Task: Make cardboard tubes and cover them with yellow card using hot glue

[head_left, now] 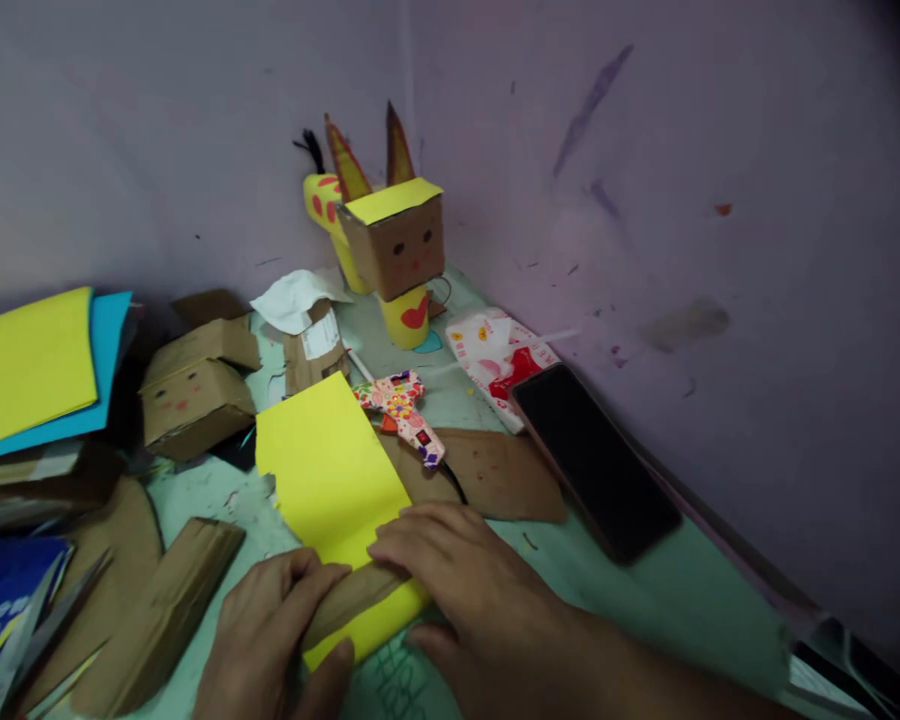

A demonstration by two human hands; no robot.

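A yellow craft sheet [330, 460] lies in front of me, its left edge torn or unevenly cut. Across its near part runs a narrow piece of cardboard [360, 597], with the sheet showing on both sides of it. My left hand [266, 630] grips the left end of the cardboard and sheet, thumb toward me. On the right end, my right hand [480, 595] presses with bent fingers on top and the thumb at the near edge. Just beyond the sheet lies a flower-patterned glue gun [409, 415], its dark cord running toward my right hand.
A flat cardboard piece [487, 475] and a phone [596, 460] lie to the right. At the back stands a cardboard-headed animal figure [405, 245]. On the left are a cardboard box head [195, 395], coloured sheets [30, 370], scissors [52, 620] and a cardboard block [165, 615].
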